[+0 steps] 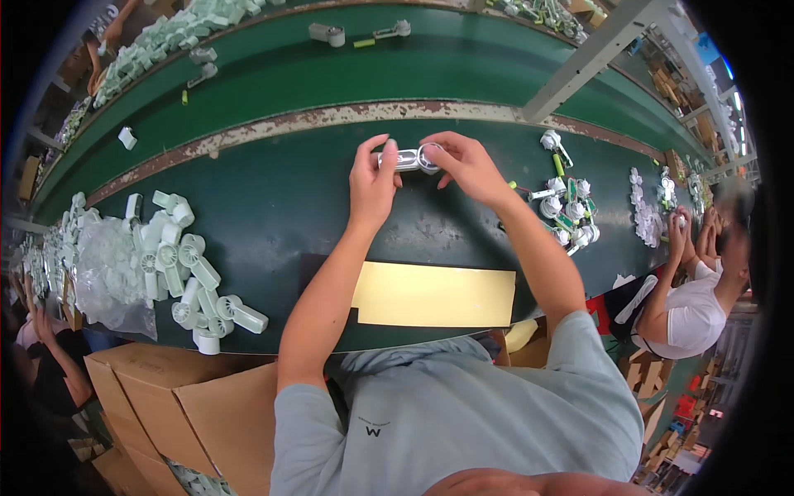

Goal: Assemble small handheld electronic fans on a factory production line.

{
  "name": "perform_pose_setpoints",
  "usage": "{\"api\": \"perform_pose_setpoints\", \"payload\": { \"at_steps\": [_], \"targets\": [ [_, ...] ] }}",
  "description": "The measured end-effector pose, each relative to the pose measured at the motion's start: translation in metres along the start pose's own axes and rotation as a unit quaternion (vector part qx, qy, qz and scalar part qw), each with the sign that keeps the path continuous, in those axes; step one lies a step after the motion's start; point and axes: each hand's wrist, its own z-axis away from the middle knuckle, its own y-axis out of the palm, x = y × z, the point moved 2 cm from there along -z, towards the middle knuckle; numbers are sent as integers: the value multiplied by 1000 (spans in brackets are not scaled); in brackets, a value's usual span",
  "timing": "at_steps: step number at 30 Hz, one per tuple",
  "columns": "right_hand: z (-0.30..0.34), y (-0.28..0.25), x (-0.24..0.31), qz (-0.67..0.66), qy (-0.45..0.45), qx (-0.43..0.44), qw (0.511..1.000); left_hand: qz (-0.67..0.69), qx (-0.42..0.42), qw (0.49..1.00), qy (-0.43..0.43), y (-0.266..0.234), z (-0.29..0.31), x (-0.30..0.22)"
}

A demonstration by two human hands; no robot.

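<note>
A small handheld fan housing [407,160], pale and glossy with a round ring at its right end, is held level above the green workbench. My left hand [374,178] pinches its handle end, with the thumb on top. My right hand [465,167] grips the ring end, thumb and fingers curled over it. The inside of the housing is too small to make out. Right of my hands lie several white fan parts [571,207] with wires, green boards and yellow-green cylinders. To the left is a heap of pale fan shells [194,264] with round grilles.
Near the bench's front edge lies a yellow sheet [438,296]. A clear plastic bag [112,277] sits by the shell heap. Beyond a worn ledge [273,128] runs a green conveyor belt [463,62] carrying loose parts. Cardboard boxes [178,397] stand below. A co-worker [695,306] sits at right.
</note>
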Motion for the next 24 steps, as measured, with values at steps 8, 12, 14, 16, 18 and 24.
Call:
{"api": "perform_pose_setpoints", "payload": {
  "at_steps": [8, 12, 14, 16, 18, 24],
  "targets": [
    [-45, -36, -16, -99, 118, -73, 985, -44, -11, 998, 52, 0, -5, 31],
    [21, -24, 12, 290, -16, 16, 957, -56, -10, 997, 45, -9, -2, 24],
    [70, -46, 14, 484, -103, -17, 869, -73, 14, 994, 75, 1, -4, 13],
    [107, -50, 12, 607, -62, -15, 793, -80, 6, 994, 74, 2, -7, 13],
    [130, -57, 4, 631, -8, -7, 776, -68, 16, 996, 55, 9, -8, 0],
    [142, -75, -27, 516, -70, 72, 851, -195, 126, 966, 114, 21, -24, -40]
  ]
}}
